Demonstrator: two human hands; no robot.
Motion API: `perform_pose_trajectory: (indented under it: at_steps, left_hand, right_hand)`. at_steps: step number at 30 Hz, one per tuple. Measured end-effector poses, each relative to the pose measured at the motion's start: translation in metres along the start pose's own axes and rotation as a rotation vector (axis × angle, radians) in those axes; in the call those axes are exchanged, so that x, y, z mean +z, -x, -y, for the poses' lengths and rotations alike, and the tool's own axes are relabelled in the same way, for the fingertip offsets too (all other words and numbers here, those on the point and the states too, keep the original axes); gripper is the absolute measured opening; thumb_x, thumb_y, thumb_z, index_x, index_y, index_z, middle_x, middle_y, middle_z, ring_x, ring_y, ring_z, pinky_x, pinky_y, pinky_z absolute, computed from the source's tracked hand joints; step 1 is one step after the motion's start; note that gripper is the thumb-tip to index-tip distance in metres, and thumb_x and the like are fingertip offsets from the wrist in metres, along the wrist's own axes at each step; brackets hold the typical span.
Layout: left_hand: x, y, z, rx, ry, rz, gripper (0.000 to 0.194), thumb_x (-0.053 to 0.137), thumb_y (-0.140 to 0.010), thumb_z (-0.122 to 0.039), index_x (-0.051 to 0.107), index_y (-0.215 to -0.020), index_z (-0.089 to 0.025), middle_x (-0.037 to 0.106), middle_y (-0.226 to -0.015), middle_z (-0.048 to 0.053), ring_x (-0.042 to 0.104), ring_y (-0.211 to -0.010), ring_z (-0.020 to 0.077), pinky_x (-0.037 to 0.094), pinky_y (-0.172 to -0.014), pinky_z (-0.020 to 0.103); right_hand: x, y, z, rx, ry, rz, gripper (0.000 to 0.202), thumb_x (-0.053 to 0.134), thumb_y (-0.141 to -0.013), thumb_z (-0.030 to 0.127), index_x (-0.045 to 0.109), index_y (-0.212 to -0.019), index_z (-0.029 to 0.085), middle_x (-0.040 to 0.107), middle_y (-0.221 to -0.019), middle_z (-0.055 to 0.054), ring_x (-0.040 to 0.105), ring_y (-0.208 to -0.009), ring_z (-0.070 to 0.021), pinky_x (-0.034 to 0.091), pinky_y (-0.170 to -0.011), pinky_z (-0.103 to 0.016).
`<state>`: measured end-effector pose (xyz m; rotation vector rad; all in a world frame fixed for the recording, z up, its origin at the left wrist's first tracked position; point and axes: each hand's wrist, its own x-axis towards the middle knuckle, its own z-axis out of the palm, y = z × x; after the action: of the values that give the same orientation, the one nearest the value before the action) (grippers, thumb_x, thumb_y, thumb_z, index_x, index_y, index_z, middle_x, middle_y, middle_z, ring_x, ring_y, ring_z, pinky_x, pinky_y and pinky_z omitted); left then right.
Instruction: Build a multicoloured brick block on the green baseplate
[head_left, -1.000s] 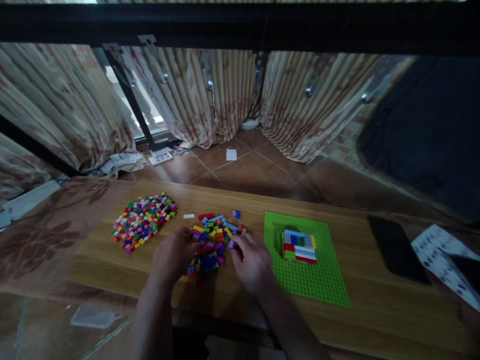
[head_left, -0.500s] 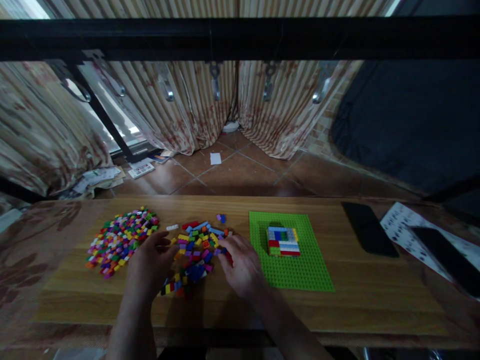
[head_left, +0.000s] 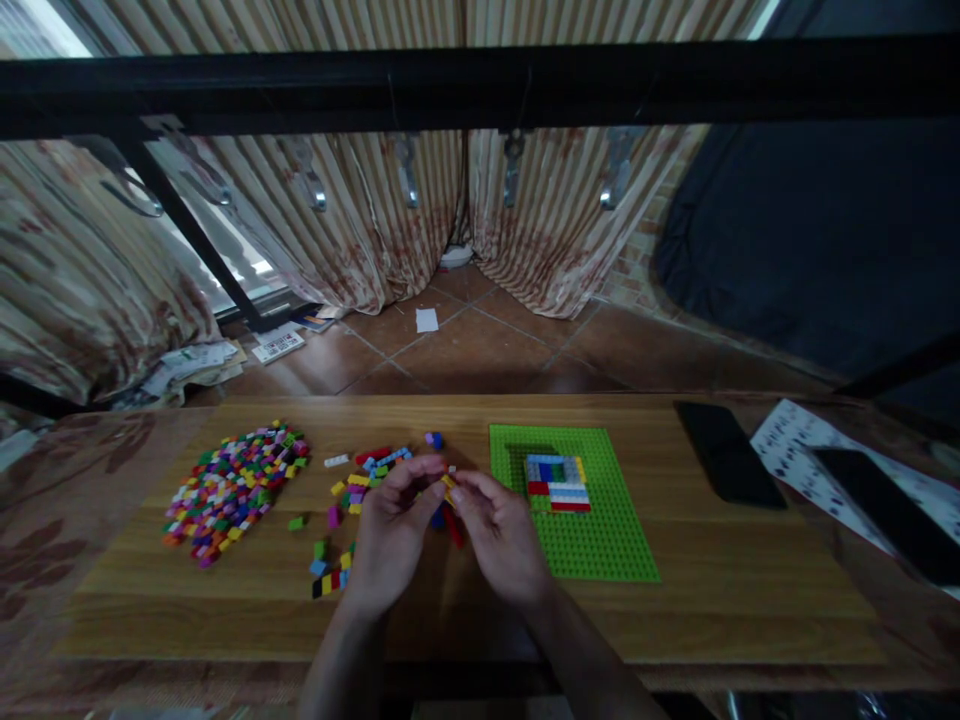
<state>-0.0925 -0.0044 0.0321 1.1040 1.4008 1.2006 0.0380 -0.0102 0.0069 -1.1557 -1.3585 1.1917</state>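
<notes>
My left hand (head_left: pixel 394 530) and my right hand (head_left: pixel 504 535) meet over the middle of the table, fingers pinched together on a small yellow toy brick (head_left: pixel 448 484). Below and behind them lie loose bricks, partly hidden by my hands, among them a long red brick (head_left: pixel 453 524). Right of my right hand is a green baseplate (head_left: pixel 600 545). On it stands a low square build (head_left: pixel 568 494) of white, red, blue, grey and yellow bricks with a hollow in the middle.
A large heap of small mixed bricks (head_left: pixel 236 490) covers the left of the wooden table (head_left: pixel 720 610). A white brick (head_left: pixel 337 460) lies behind the loose bricks. At right are a black flat object (head_left: pixel 727 455), a printed sheet (head_left: pixel 787 430) and a phone (head_left: pixel 885 510).
My left hand has moved right, from the left edge of the loose bricks to meet my right hand. A yellow brick now shows between their fingertips. The view has shifted slightly.
</notes>
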Motion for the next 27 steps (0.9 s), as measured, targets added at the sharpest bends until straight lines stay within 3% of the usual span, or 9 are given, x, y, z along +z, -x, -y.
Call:
perform_pose_trajectory:
  at_steps: [3,8,16,23,27]
  left_hand:
    - [0.017,0.003,0.002,0.029,0.017,0.015,0.029,0.068,-0.075,-0.034,0.066,-0.099,-0.017,0.07,-0.096,0.005,0.064,-0.093,0.0196,0.052,-0.082,0.03]
    - [0.025,0.006,0.005,0.011,0.008,0.069,0.028,0.067,-0.075,-0.03,0.067,-0.1,-0.017,0.069,-0.097,0.005,0.064,-0.092,0.0186,0.051,-0.083,0.029]
    - [0.038,0.007,0.003,-0.082,0.089,0.166,0.031,0.07,-0.073,-0.033,0.068,-0.099,-0.017,0.071,-0.096,0.005,0.065,-0.09,0.0192,0.052,-0.083,0.031]
    - [0.045,0.006,0.005,-0.145,0.165,0.129,0.032,0.07,-0.072,-0.032,0.068,-0.1,-0.016,0.071,-0.098,0.007,0.066,-0.088,0.0194,0.052,-0.078,0.03]
    - [0.04,0.006,0.007,-0.185,0.132,0.234,0.035,0.068,-0.072,-0.027,0.066,-0.105,-0.016,0.071,-0.097,0.007,0.065,-0.086,0.0186,0.051,-0.075,0.028]
  right_hand:
    - [-0.009,-0.001,-0.002,0.062,-0.107,-0.034,0.023,0.055,-0.088,0.037,0.069,-0.099,0.022,0.072,-0.089,-0.002,0.068,-0.08,-0.0161,0.056,-0.073,-0.029]
    - [-0.024,0.0,-0.005,0.048,-0.139,-0.073,0.015,0.062,-0.081,0.03,0.07,-0.091,0.021,0.072,-0.083,-0.001,0.067,-0.078,-0.0154,0.055,-0.072,-0.029]
    - [-0.04,0.007,-0.008,-0.087,0.169,-0.158,0.019,0.06,-0.081,0.023,0.067,-0.099,0.023,0.067,-0.093,-0.003,0.064,-0.085,-0.0164,0.054,-0.078,-0.031]
    - [-0.05,0.011,-0.002,-0.162,0.396,-0.023,0.035,0.06,-0.083,0.02,0.06,-0.117,0.026,0.065,-0.098,-0.003,0.063,-0.085,-0.0165,0.053,-0.079,-0.033]
    - [-0.061,0.018,-0.002,-0.181,0.529,0.086,0.04,0.06,-0.083,0.018,0.057,-0.123,0.027,0.065,-0.103,-0.004,0.062,-0.095,-0.0195,0.052,-0.085,-0.037]
